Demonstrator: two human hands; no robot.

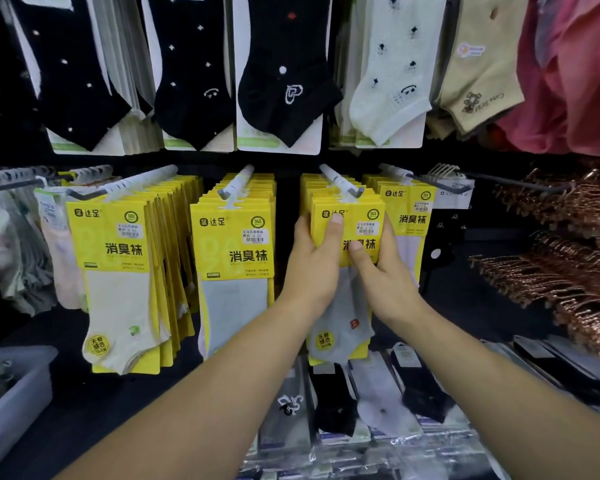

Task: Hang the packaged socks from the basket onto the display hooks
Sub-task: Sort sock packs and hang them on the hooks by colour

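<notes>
A yellow-carded pack of grey socks [359, 216] hangs at the front of a stack on a display hook [342, 183] in the middle row. My left hand [314, 261] grips the pack's left edge, thumb pressed on the card front. My right hand [381, 268] holds its right side, thumb on the card's lower part and fingers behind. The card's hang hole sits right at the hook tip; whether it is threaded on I cannot tell. Similar yellow packs fill the hooks to the left [234, 187] and right [395, 173].
Black, white and beige socks [284, 81] hang in the row above. A grey plastic bin [11, 400] stands at the lower left. Flat packaged socks [371, 410] lie on the shelf below. Copper-coloured hangers [568, 258] pile at the right.
</notes>
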